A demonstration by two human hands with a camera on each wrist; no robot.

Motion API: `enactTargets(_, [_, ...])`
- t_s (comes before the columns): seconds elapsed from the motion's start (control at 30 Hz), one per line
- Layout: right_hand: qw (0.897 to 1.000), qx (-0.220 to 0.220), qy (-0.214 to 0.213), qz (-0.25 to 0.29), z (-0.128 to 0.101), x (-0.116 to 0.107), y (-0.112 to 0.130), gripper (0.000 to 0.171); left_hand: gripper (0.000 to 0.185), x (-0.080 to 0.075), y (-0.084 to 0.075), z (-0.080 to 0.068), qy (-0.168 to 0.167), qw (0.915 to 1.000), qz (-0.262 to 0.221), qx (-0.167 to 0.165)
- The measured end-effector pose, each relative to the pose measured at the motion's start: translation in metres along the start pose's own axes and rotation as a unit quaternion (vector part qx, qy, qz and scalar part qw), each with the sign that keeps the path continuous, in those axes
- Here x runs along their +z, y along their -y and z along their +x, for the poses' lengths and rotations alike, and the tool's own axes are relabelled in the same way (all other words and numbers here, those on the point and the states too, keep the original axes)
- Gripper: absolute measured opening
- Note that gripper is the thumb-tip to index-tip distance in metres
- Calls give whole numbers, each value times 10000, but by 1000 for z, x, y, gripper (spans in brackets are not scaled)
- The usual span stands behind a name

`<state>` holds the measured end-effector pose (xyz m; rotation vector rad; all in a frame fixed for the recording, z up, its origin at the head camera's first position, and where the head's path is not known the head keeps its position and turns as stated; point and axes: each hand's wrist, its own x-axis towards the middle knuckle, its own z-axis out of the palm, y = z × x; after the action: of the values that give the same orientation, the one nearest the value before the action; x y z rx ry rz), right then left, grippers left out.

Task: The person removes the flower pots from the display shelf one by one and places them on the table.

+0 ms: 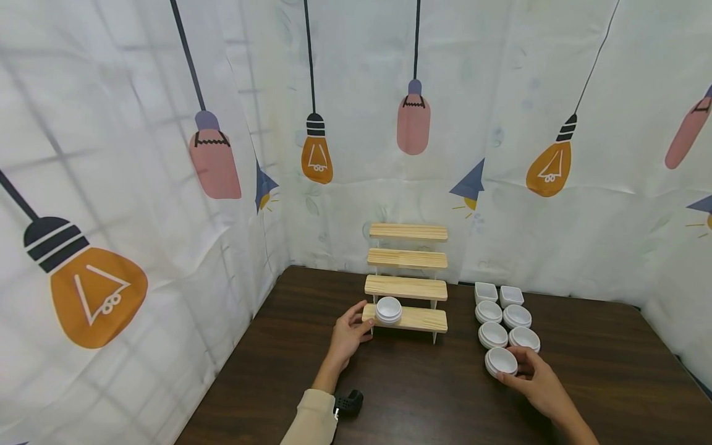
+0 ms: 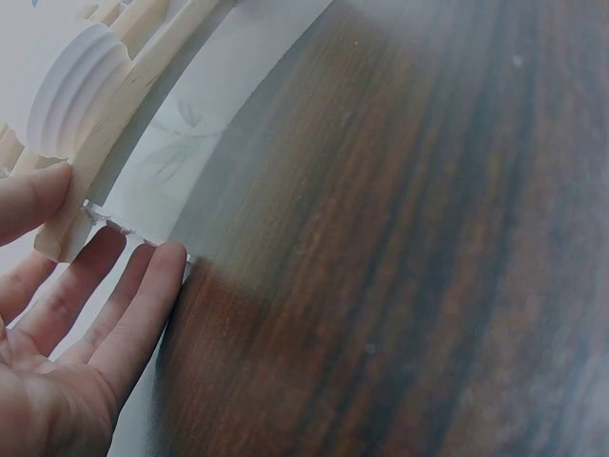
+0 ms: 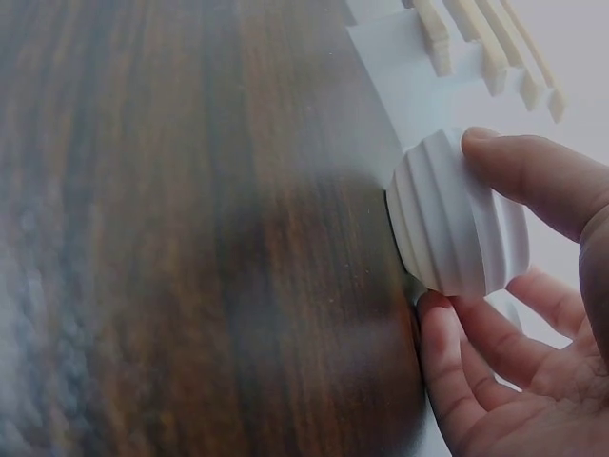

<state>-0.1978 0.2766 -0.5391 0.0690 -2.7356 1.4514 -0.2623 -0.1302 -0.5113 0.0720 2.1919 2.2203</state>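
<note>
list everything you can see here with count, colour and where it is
stepped shelf: 1, pale wood boards on white sides, four steps, back middle of the table
bowl on the shelf: 1, white, ribbed, left end of the lowest step
round bowls: 5, white, two columns right of the shelf
square dishes: 2, white, behind the round bowls
table: 1, dark brown wood grain
curtain: white with orange and pink bulb prints, behind and to the left
left hand: pinches the left end of the lowest step
right hand: grips the nearest round bowl
</note>
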Motion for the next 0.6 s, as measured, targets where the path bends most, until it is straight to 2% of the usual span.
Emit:
enactTargets(0.2, [9997,189,106,-106,0,-1,1,62,55,0,0,0,-23,10000,-14,29])
enactTargets(0.6, [9998,172,52,-116,0,0,2,62,55,0,0,0,-14,10000,-30,28])
